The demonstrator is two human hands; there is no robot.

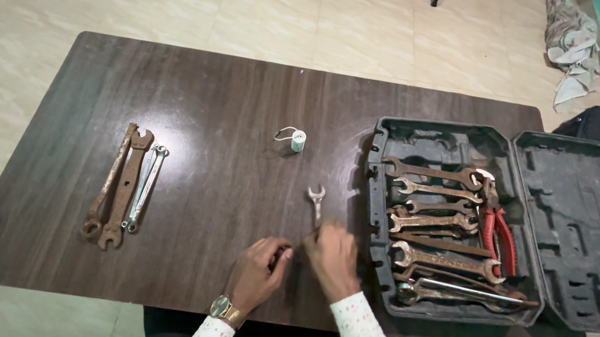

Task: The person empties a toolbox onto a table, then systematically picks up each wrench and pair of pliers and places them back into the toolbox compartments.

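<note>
Both hands are bunched together low in the middle of the frame and a bit blurred, so I can't tell whether the left hand (260, 267) has its curled fingers closed on anything, while the right hand (333, 258) covers the lower end of a small wrench (316, 203) and seems to pinch it. Going left to right on the dark wood surface (230, 99): a row of rusty spanners (124, 185) at far left, a small white spool (297, 140) upper centre, then the open tool case (526, 147) full of wrenches. The small wrench sticks up out of the right hand's fingers, open head pointing up-frame.

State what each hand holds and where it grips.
Right hand grips the small wrench by its lower end. Whether the left hand holds anything cannot be told.
</note>
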